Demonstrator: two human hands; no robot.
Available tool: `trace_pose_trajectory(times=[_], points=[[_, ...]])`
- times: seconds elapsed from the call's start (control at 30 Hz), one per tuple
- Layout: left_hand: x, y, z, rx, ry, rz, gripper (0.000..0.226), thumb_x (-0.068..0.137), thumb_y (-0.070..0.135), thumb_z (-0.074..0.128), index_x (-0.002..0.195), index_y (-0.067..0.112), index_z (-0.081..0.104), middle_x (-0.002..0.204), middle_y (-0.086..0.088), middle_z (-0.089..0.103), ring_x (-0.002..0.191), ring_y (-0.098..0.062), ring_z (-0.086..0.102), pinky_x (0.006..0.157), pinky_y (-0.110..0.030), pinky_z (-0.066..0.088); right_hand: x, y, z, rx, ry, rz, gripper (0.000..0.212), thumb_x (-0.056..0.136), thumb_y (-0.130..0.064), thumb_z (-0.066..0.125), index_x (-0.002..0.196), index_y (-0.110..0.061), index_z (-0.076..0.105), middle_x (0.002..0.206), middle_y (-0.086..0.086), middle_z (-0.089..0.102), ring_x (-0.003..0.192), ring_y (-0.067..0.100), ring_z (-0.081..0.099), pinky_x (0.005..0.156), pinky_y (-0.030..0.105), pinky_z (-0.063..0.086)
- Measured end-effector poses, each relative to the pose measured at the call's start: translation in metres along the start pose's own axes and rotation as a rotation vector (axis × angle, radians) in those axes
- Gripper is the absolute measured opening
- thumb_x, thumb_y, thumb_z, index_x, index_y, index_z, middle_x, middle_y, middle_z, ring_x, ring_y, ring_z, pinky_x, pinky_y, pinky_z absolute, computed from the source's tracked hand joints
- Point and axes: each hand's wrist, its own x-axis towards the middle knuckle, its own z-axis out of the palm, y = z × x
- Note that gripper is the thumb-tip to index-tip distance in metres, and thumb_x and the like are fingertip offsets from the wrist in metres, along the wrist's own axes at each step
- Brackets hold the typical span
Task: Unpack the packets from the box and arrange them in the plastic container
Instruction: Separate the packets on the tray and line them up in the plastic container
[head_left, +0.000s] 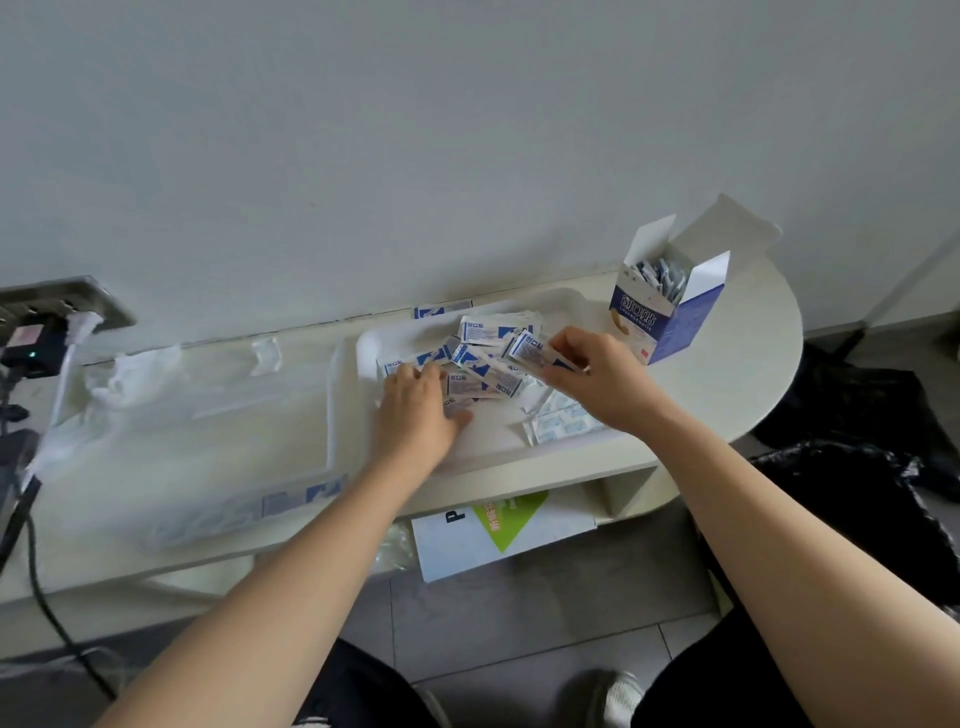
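The right hand (597, 384) is pinching one small white-and-blue paper packet (535, 354) between thumb and fingers (566, 340), holding it just above the loose pile of packets (483, 338) lying in the shallow translucent plastic container (365, 345). The left hand (418, 410) is lying palm down on the near-left part of that pile, its fingertips (408, 370) bending onto the wrappers; whether it is actually gripping anything, I cannot tell. The container is sitting on the white rounded counter (753, 374), close to the wall, and a clear lid (208, 415) is lying flat just to its left. Over on the right, the blue-and-white cardboard box (670, 322) is standing upright beside the container, top flaps open, more packets standing on end inside. In the container's near-right corner, a few paler wrappers (563, 423) are lying flat. Down below, a white sheet with a green patch (509, 530) is resting on the lower shelf, and a black plastic bag (857, 467) is lying on the floor to the right.
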Motion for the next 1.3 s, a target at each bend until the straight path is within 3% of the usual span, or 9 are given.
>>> trace_pose_trajectory(times=[0.1, 0.27, 0.33, 0.47, 0.67, 0.83, 1.0, 1.17, 1.3], points=[[0.004, 0.003, -0.002, -0.012, -0.024, 0.012, 0.043, 0.08, 0.037, 0.072, 0.117, 0.018, 0.058, 0.122, -0.01, 0.05, 0.12, -0.027, 0.042, 0.095, -0.034, 0.039, 0.001, -0.001, 0.002, 0.001, 0.003, 0.013, 0.007, 0.088, -0.019, 0.065, 0.095, -0.015, 0.062, 0.083, -0.001, 0.065, 0.072, 0.017, 0.057, 0.055, 0.018, 0.04], [0.011, 0.002, -0.003, -0.029, 0.004, -0.003, 0.063, 0.075, 0.036, 0.075, 0.13, 0.02, 0.048, 0.124, -0.01, 0.044, 0.119, -0.029, 0.039, 0.091, -0.035, 0.04, 0.008, -0.005, 0.011, 0.011, 0.027, 0.047, 0.01, 0.088, -0.02, 0.064, 0.097, -0.015, 0.064, 0.09, -0.004, 0.064, 0.066, 0.005, 0.055, 0.053, 0.014, 0.038], [0.013, 0.0, -0.003, -0.041, -0.025, -0.005, 0.056, 0.076, 0.037, 0.074, 0.126, 0.022, 0.053, 0.122, -0.01, 0.043, 0.117, -0.029, 0.04, 0.093, -0.036, 0.04, 0.014, -0.011, 0.021, -0.004, 0.012, 0.039, 0.011, 0.088, -0.018, 0.063, 0.097, -0.012, 0.064, 0.097, 0.0, 0.062, 0.072, 0.01, 0.057, 0.056, 0.012, 0.039], [0.016, -0.001, -0.005, -0.083, -0.048, -0.029, 0.034, 0.081, 0.029, 0.069, 0.114, 0.02, 0.062, 0.121, -0.01, 0.044, 0.118, -0.029, 0.04, 0.096, -0.033, 0.038, 0.021, -0.018, 0.052, -0.177, -0.076, -0.002, 0.015, 0.084, -0.013, 0.065, 0.099, -0.012, 0.068, 0.106, 0.009, 0.057, 0.092, 0.025, 0.056, 0.069, 0.026, 0.034], [0.018, -0.001, -0.002, -0.136, -0.049, -0.036, 0.027, 0.082, 0.023, 0.067, 0.108, 0.02, 0.065, 0.113, -0.007, 0.061, 0.109, -0.027, 0.052, 0.087, -0.035, 0.045, 0.027, -0.018, 0.065, -0.229, -0.123, -0.042, 0.018, 0.08, -0.007, 0.063, 0.096, -0.014, 0.066, 0.099, 0.009, 0.061, 0.09, 0.028, 0.057, 0.073, 0.032, 0.043], [0.018, -0.006, -0.001, -0.221, -0.038, -0.042, 0.023, 0.077, 0.014, 0.069, 0.098, 0.021, 0.066, 0.099, -0.002, 0.069, 0.094, -0.024, 0.061, 0.071, -0.026, 0.043, 0.027, -0.015, 0.065, -0.209, -0.126, -0.078, 0.04, 0.077, -0.004, 0.064, 0.113, -0.013, 0.049, 0.092, 0.007, 0.069, 0.084, 0.031, 0.059, 0.07, 0.039, 0.049], [0.016, -0.012, -0.001, -0.278, -0.01, -0.026, 0.026, 0.076, 0.003, 0.067, 0.092, 0.024, 0.062, 0.096, 0.001, 0.064, 0.089, -0.021, 0.059, 0.069, -0.023, 0.039, 0.031, -0.018, 0.049, -0.252, -0.107, -0.098, 0.006, 0.082, -0.007, 0.064, 0.081, -0.001, 0.063, 0.077, 0.011, 0.063, 0.07, 0.027, 0.056, 0.06, 0.033, 0.042], [0.019, -0.005, -0.002, -0.248, 0.112, 0.049, 0.04, 0.082, 0.012, 0.066, 0.121, 0.017, 0.059, 0.117, -0.007, 0.053, 0.11, -0.024, 0.05, 0.089, -0.033, 0.044, 0.03, -0.009, 0.013, -0.058, 0.095, 0.03, 0.008, 0.088, -0.015, 0.063, 0.082, -0.01, 0.064, 0.065, -0.006, 0.055, 0.054, 0.011, 0.047, 0.049, 0.021, 0.036], [0.027, 0.004, 0.006, -0.072, 0.063, 0.073, 0.05, 0.084, 0.03, 0.069, 0.131, 0.02, 0.054, 0.122, -0.007, 0.047, 0.116, -0.026, 0.042, 0.094, -0.033, 0.04, 0.027, 0.002, 0.017, -0.167, 0.047, 0.001, 0.015, 0.087, -0.022, 0.066, 0.09, -0.008, 0.07, 0.086, 0.003, 0.062, 0.08, 0.021, 0.053, 0.07, 0.038, 0.048]])
